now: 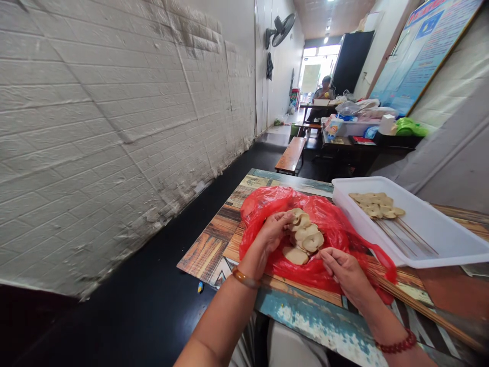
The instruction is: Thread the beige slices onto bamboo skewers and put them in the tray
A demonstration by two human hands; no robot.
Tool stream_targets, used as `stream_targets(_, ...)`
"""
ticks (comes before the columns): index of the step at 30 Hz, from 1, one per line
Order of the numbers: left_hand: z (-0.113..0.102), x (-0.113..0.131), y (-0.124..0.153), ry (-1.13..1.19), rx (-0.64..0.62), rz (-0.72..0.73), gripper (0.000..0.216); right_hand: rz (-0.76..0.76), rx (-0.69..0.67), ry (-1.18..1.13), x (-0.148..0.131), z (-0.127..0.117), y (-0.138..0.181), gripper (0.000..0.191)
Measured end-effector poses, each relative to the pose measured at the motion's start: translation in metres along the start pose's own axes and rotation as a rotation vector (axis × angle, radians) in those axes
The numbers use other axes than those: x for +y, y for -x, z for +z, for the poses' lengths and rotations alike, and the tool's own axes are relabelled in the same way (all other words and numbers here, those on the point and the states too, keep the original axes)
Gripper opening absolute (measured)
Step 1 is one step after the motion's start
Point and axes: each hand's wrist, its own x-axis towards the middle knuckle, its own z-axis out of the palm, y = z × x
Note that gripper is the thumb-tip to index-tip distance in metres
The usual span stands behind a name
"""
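Note:
Pale beige, round flat food slices point(305, 237) are bunched together over a red plastic bag point(263, 206) on the table. My left hand point(273, 229) grips the upper left end of the bunch between thumb and fingers. At its lower right, my right hand point(338, 262) pinches a thin wooden skewer, most of it hidden by the slices and my fingers. One loose slice point(295, 256) lies on the bag below the bunch. Under my right forearm runs a bundle of bare skewers point(424, 308), partly covered by the bag.
A white plastic tray point(451, 239) on the right holds several skewers of threaded slices point(376, 204). Beyond my patterned table point(210, 244) stand a wooden bench point(291, 154) and another table with bags and containers. A person point(324, 90) sits far back. A white brick-patterned wall point(114, 127) is on the left.

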Motion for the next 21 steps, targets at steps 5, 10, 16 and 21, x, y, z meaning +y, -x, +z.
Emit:
stream_targets(5,-0.002,-0.0043,-0.0006,-0.064,-0.011,0.051,0.039,0.021,-0.004,-0.037,-0.0063,0.0028,0.001,0.039)
stream_targets(10,-0.0018,-0.0048,-0.0019,-0.188,0.076,0.152,0.035,0.028,-0.008,0.006,-0.0071,0.0039,0.0001,0.042)
stream_targets(16,-0.0006,-0.0034,-0.0024,-0.107,0.114,0.145,0.037,0.016,-0.035,0.097,-0.0013,0.0031,-0.0001,0.039)
stream_targets(21,0.0065,0.0003,0.0013,0.106,0.06,0.071,0.036,-0.07,0.067,0.167,-0.0036,0.003,0.0,0.036)
